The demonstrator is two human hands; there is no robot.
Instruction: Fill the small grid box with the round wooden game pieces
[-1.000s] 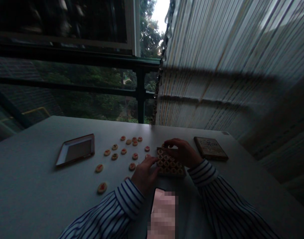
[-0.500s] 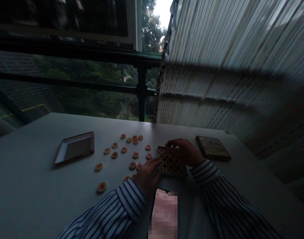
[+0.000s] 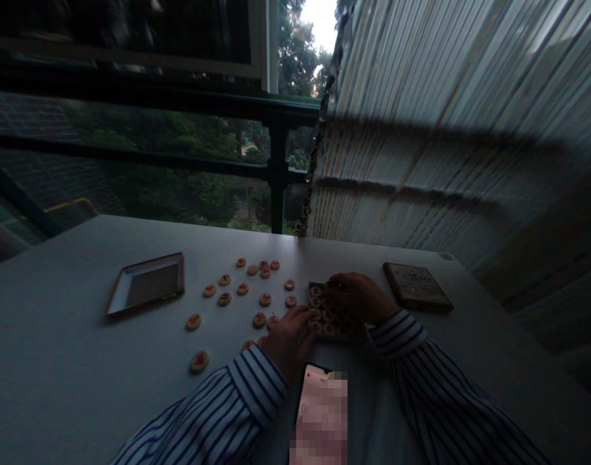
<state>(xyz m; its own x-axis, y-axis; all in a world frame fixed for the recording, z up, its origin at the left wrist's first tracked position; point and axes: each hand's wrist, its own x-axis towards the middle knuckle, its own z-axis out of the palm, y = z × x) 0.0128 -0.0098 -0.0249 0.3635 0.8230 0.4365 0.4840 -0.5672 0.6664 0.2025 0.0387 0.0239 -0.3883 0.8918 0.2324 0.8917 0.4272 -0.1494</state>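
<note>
My left hand rests at the left edge of a shallow box filled with round pieces in rows. Its fingers are bent and touch the box edge. Over the far part of the same box, my right hand has its fingers closed together, pointing down; what they hold, if anything, is too dark and small to make out. Left of the box lie several loose round pieces with red marks, such as one piece and another. A piece with a dark mark is among them.
An open tray-like lid lies at the left on the white table. A flat decorated box is at the right. A phone lies near the front edge. Beyond are a railing and a striped curtain.
My right hand's fingertips have lowered slightly onto the box's far row, where a piece was visible at the fingertips before. My left hand has barely moved. The view has shifted slightly.
</note>
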